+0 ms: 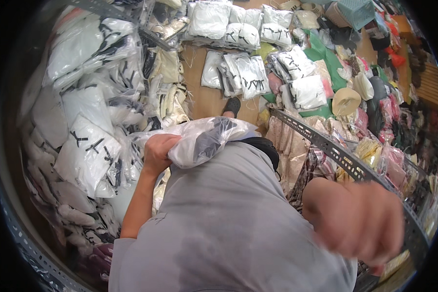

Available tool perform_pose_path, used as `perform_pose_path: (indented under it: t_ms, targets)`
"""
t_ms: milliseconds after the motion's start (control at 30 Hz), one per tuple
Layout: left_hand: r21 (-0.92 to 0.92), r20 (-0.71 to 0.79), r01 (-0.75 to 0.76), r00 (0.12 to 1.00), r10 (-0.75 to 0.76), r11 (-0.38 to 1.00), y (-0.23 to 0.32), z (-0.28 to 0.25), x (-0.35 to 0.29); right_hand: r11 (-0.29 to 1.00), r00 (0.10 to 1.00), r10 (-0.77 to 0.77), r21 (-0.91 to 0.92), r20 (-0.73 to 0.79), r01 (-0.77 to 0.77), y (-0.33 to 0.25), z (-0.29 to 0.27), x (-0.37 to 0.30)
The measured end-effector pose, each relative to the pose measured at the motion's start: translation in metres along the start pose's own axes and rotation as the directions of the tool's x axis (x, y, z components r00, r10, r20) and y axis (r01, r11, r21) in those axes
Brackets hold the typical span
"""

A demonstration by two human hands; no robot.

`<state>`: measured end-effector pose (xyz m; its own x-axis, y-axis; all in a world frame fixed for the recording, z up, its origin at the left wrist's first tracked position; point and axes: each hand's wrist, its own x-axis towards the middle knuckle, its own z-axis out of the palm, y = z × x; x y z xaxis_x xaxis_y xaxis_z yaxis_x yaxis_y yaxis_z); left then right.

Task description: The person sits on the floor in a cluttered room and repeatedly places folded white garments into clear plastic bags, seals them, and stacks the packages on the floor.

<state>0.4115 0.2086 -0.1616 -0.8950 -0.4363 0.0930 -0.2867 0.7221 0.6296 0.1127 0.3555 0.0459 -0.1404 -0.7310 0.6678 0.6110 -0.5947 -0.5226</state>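
Observation:
My left hand (159,153) is closed on the edge of a clear plastic packet (204,141) of folded white and dark cloth. The packet lies tilted against my grey shirt, at waist height. Close to the camera on the right, my right hand (357,219) is raised over a perforated metal rail. Motion smears its fingers, which look curled, and I cannot make out anything in them. Beside my left arm, bagged white cloth packets (90,151) with black bow-like marks are heaped up.
Stacked white packets (236,73) lie on the wooden floor (194,73) ahead. A perforated metal rail (326,146) runs along my right, with bagged pink and yellow cloth beyond it. Farther right are a cream hat (346,101) and a light-blue basket (357,13).

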Motion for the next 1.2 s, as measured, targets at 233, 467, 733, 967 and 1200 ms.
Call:
perform_pose_path:
  t_ms: [233,467,733,967,1200]
  targets:
    - [0.074,0.157,-0.014,0.988,0.002,0.997,0.018,0.017,0.052,0.968,0.992,-0.107,0.222,-0.069,0.12,-0.057,-0.039,0.009]
    - [0.087,0.221,-0.089,0.973,0.068,0.992,0.024,0.019,0.088,0.98,0.977,-0.114,0.139,-0.181,0.14,-0.064,-0.059,0.009]
    - [0.024,0.266,-0.149,0.954,0.137,0.989,0.009,0.015,0.112,0.968,0.938,-0.125,0.169,-0.323,0.187,-0.053,-0.053,0.023]
    - [-0.015,0.26,-0.143,0.955,0.142,0.99,-0.018,0.004,0.116,0.927,0.987,-0.07,0.355,-0.148,0.119,-0.044,-0.061,0.038]
    - [-0.053,0.255,-0.097,0.961,0.108,0.994,-0.039,0.0,0.106,0.969,0.971,0.074,0.247,-0.227,-0.016,-0.021,-0.056,0.059]
